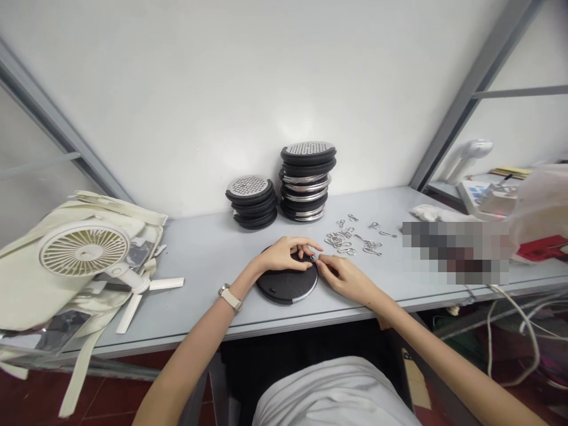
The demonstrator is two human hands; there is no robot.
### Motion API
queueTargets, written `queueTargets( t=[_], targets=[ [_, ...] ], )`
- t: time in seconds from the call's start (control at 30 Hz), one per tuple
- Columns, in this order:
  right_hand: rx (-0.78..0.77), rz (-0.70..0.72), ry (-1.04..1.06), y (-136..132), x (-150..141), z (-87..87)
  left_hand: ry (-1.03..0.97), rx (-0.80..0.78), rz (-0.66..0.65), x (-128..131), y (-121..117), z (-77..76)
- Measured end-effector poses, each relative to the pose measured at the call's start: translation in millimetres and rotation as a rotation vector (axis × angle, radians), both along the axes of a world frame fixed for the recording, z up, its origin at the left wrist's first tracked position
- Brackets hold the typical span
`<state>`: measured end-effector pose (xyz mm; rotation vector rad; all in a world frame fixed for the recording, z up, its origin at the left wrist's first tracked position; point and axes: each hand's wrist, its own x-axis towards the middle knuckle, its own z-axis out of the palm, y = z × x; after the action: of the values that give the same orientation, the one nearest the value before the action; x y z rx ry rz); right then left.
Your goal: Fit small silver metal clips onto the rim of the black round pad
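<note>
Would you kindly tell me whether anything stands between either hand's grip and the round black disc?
Nothing visible does: the left hand's grip is over the disc, and the right hand's grip is at its right edge. The loose metal clips lie beyond the disc to the right, out of the way.

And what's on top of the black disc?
The left hand is over the black disc, hiding some of its far part; a small dark mark shows nearer.

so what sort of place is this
Probably a workshop or small assembly station: a tall stack of round discs stands by the wall, and loose metal clips lie scattered on a grey workbench.
</note>
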<state>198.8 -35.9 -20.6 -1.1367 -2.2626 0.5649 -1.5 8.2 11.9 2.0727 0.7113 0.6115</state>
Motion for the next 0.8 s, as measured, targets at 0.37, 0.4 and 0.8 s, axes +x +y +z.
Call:
queueTargets(
  t=[0.37,0.4,0.8],
  targets=[
    [-0.015,-0.03,0.047,-0.2,-0.7,-0.7,-0.034,-0.001,-0.005,0.0,2.0,-2.5],
    [-0.015,-0.03,0.051,-0.5,-0.7,-0.4,-0.032,-0.001,-0.008,-0.1,2.0,-2.3],
    [-0.041,-0.044,0.074,-0.7,-0.9,-1.7,-0.01,0.006,-0.011,0.3,1.0,-0.9]
  ],
)
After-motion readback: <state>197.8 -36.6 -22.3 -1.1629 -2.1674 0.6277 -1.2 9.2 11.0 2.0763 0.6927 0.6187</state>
